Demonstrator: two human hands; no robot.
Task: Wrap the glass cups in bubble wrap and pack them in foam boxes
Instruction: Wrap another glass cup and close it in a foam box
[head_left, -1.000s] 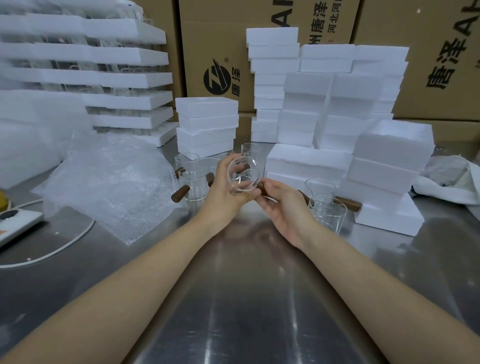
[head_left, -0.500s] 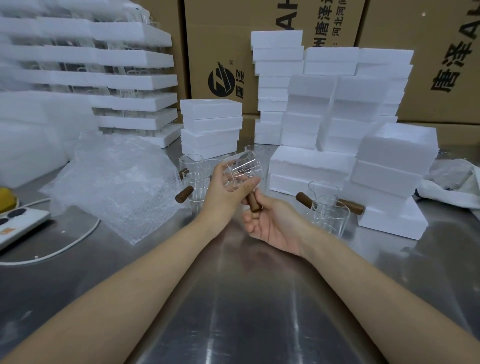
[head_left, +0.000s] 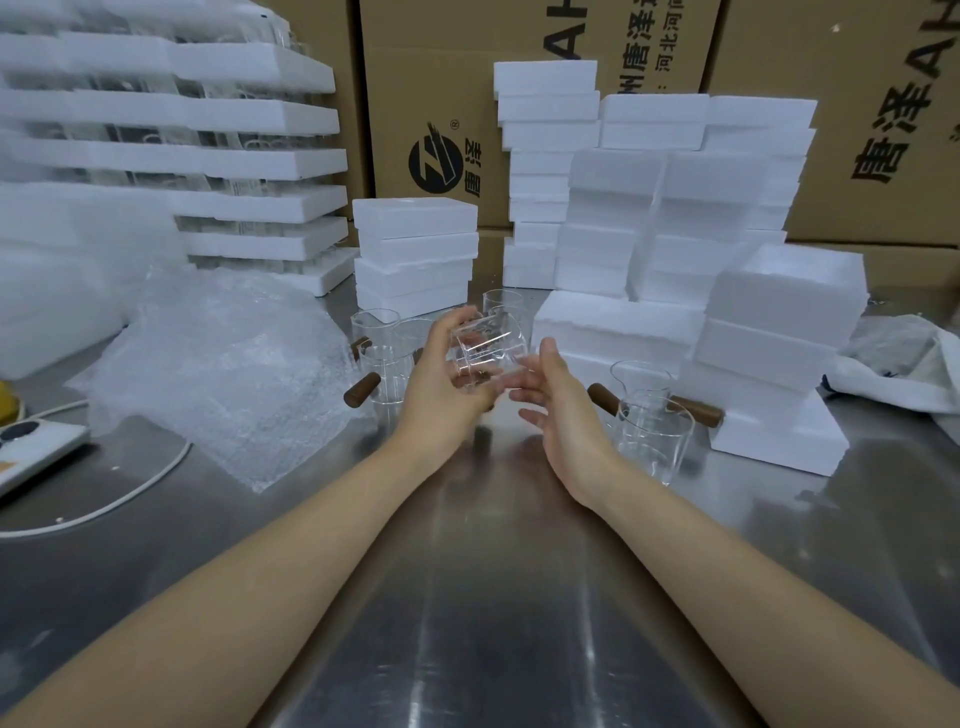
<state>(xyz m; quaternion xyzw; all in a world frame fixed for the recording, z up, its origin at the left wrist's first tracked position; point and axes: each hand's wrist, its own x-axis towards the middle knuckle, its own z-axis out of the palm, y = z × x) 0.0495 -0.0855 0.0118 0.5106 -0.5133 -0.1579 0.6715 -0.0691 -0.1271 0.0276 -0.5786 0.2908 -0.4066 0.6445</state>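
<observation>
The glass cup (head_left: 485, 353) is in the air above the metal table (head_left: 493, 597), tilted on its side between the two hands. It is blurred and transparent, so its handle and its mouth are hard to make out. The left hand (head_left: 441, 384) grips it, with thumb and fingers curled round the body. The right hand (head_left: 563, 415) is just beside the cup with the palm turned to it and the fingers loosely straight; it holds nothing, and I cannot tell if the fingertips touch the glass.

Behind the left hand stand more cups (head_left: 387, 374). I count four, but the hand hides part of them, and only one brown handle (head_left: 362, 389) shows fully. At the right stand two cups (head_left: 654, 436), each with a brown handle, just beside the foam.

One heap of bubble wrap (head_left: 223, 364) lies at the left. A stack of four foam boxes (head_left: 415, 254) is behind the cups; the higher stacks (head_left: 675, 208) overlap too much to count. Foam trays (head_left: 249, 156) at the far left run out of view. A power strip (head_left: 31, 441) and a white cloth (head_left: 904, 364) are cut off by the edges.
</observation>
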